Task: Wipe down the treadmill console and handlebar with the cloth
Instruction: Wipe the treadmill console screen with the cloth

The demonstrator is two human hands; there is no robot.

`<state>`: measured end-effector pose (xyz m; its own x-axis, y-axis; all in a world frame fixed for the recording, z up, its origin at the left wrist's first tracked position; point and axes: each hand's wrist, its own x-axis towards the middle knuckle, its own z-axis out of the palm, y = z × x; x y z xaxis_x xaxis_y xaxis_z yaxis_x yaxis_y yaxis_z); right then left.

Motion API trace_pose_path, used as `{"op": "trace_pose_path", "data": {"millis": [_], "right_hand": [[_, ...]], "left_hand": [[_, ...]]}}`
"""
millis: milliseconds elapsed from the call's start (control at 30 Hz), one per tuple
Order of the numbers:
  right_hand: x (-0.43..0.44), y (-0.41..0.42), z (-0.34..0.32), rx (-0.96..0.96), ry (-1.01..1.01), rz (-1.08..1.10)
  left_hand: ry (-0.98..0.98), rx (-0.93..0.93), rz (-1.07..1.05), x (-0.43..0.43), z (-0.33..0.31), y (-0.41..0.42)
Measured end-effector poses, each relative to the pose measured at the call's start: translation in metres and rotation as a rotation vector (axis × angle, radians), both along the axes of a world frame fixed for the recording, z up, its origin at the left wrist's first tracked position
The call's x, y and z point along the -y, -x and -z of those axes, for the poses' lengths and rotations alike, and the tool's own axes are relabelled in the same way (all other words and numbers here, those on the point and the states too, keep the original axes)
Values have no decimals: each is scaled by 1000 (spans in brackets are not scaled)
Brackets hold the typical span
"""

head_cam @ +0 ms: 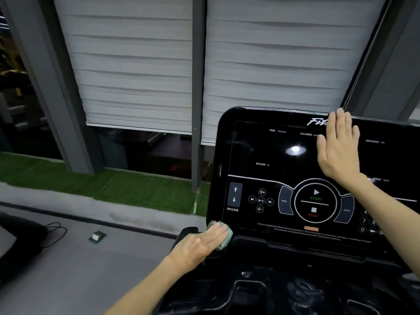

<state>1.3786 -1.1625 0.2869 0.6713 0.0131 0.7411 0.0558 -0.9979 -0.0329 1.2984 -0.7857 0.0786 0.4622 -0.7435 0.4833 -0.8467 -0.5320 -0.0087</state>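
Cloth (228, 234) comes first: it is a small green-blue rag, scrunched up, with a bit of net showing at its top edge. It looks soft and light, so I think it will fold and squash any way you push it. It sits at the bottom left corner of the console (261, 153), right on the edge. The left hand (200, 243) lies flat on top of it, with the fingers out straight and pressing the rag down, not curled round it. A flat push like that looks like the best way to move it, because a loose rag could slip out or bunch up. The right hand (338, 151) is flat and open too, resting high on the console near its top edge and holding nothing. The console is a big black panel with round corners. It is hard, smooth and shiny, and a light makes a bright spot in its middle. Shiny black shows smears, so I guess it needs slow, even wipes. The START button (316, 197) sits low in the console's middle, and a hard rub there might press it. Below the console is a bumpy black plastic tray (295, 289). I cannot tell where the handlebar is. Behind the console hang grey ribbed blinds (136, 64).
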Motion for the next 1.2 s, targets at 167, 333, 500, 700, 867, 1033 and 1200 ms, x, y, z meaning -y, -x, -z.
{"op": "trace_pose_path", "data": {"millis": [167, 333, 500, 700, 867, 1033, 1200], "right_hand": [[0, 0, -1, 4, -6, -3], [0, -1, 0, 1, -4, 1], [1, -2, 1, 19, -6, 1], [3, -3, 2, 21, -9, 5], [3, -3, 3, 15, -6, 1], [3, -3, 3, 17, -11, -6], [2, -1, 1, -3, -12, 7]], "left_hand": [[-3, 69, -30, -2, -39, -22], [160, 213, -136, 19, -118, -68], [319, 155, -187, 40, -169, -88], [384, 177, -142, 29, -118, -68], [342, 173, -92, 23, -74, -48], [357, 171, -115, 25, -105, -61], [344, 248, -144, 50, -190, -97]]}}
